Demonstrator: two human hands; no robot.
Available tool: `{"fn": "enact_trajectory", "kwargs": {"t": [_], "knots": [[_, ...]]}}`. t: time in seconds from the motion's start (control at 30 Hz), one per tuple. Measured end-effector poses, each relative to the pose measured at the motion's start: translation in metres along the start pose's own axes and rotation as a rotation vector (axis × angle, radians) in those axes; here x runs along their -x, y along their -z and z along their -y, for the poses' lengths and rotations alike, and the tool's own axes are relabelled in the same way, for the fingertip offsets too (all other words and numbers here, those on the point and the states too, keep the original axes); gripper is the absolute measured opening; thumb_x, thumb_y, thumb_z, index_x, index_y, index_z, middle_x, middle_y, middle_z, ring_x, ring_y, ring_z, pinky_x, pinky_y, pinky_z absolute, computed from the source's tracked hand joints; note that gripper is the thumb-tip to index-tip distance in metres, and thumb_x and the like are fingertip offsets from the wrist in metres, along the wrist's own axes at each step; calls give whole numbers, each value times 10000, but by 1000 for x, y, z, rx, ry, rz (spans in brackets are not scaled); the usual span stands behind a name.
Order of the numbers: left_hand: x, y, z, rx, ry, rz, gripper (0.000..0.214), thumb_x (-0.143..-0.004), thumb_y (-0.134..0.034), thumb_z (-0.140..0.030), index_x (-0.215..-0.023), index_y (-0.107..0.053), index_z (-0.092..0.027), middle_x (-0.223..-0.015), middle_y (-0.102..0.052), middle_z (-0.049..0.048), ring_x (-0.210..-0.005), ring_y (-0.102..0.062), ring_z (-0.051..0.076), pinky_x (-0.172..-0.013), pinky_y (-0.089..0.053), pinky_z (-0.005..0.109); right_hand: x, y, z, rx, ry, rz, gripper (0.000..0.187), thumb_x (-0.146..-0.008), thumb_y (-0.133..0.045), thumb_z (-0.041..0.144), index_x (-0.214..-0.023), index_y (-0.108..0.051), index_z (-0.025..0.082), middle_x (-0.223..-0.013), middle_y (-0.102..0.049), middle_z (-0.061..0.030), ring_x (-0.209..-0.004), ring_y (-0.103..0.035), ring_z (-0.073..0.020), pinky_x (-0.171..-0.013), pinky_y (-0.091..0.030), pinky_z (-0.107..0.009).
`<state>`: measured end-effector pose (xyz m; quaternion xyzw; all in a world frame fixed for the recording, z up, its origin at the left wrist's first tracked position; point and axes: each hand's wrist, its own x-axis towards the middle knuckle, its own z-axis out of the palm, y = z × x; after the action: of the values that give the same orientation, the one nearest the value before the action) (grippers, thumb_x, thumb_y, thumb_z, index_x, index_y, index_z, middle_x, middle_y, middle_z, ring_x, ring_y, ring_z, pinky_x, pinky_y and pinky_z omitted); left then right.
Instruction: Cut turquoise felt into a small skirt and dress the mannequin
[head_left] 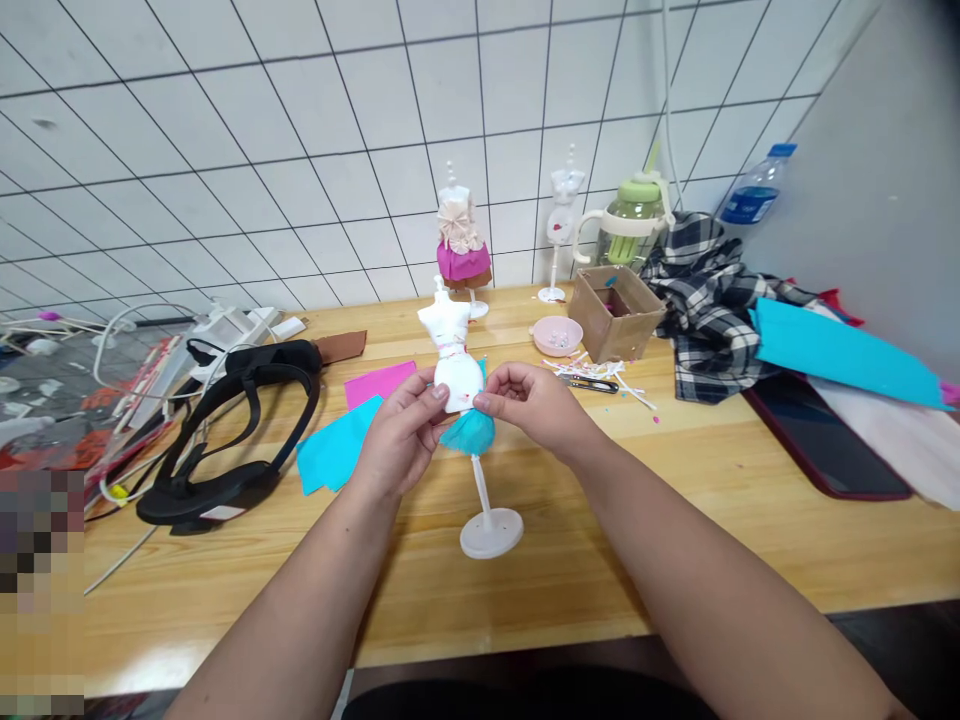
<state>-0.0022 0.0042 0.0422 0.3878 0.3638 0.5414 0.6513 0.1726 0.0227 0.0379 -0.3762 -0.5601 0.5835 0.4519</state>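
A small white mannequin (452, 340) on a thin pole and round base (491, 532) stands on the wooden table (675, 530). White cloth wraps its waist, and a teal skirt piece (469, 432) hangs below. My left hand (401, 430) grips the mannequin's waist from the left, fingers closed on the white cloth. My right hand (529, 400) pinches the cloth at the waist from the right, just above the teal piece.
Teal (330, 455) and pink (375, 383) felt sheets lie left of the mannequin, beside a black headset (232, 430). Behind stand a dressed mannequin (461, 250), a bare one (562, 215), a pink bowl (557, 335), a cardboard box (615, 312), scissors (592, 383) and plaid cloth (705, 300).
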Motion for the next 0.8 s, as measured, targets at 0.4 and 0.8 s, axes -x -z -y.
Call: {"fn": "enact_trajectory", "kwargs": {"t": [0.4,0.8], "knots": [[0,0,-14,-9,-57,-11,360,-775,-698,-217,-1126,-621,-190,-909,-700,41,-748,-672,155,-682,-567,270,1,2,3,-120,-153,115,390,-753,-691,580,-863,-659,208,-905,-678,-18,-855,-574,-159,-712,-407,-269],[0,6,-5,-261,-30,-102,549,-642,-856,-277,-1115,-585,-212,-915,-677,2,-749,-636,123,-662,-514,215,2,-1,2,-507,-307,144,368,-655,-826,322,-917,-593,213,-715,-638,45,-635,-574,-106,-632,-462,-236]]}}
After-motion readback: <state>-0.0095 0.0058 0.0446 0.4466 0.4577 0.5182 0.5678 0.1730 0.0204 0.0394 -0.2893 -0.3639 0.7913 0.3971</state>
